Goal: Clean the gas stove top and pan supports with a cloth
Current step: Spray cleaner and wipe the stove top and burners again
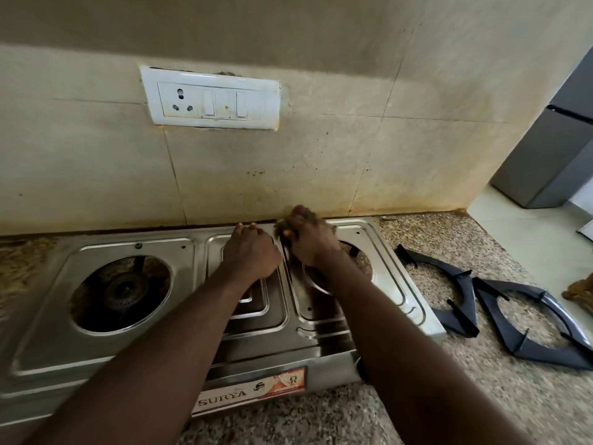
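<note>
A steel two-burner gas stove top (106, 345) lies on the granite counter against the tiled wall. My left hand (248, 252) rests flat on its middle panel, fingers toward the back edge. My right hand (308, 237) presses a small dark cloth (282, 227) onto the back edge between the middle panel and the right burner; most of the cloth is hidden under the fingers. The left burner (122, 292) is bare. Two black pan supports (449, 293) (532, 322) lie on the counter to the right of the stove.
The speckled granite counter (433, 396) runs right to an edge with pale floor beyond. A brown rag-like thing (580, 292) lies at the far right. A white socket and switch plate (211, 99) hangs on the stained wall. A grey fridge (552, 149) stands at the right.
</note>
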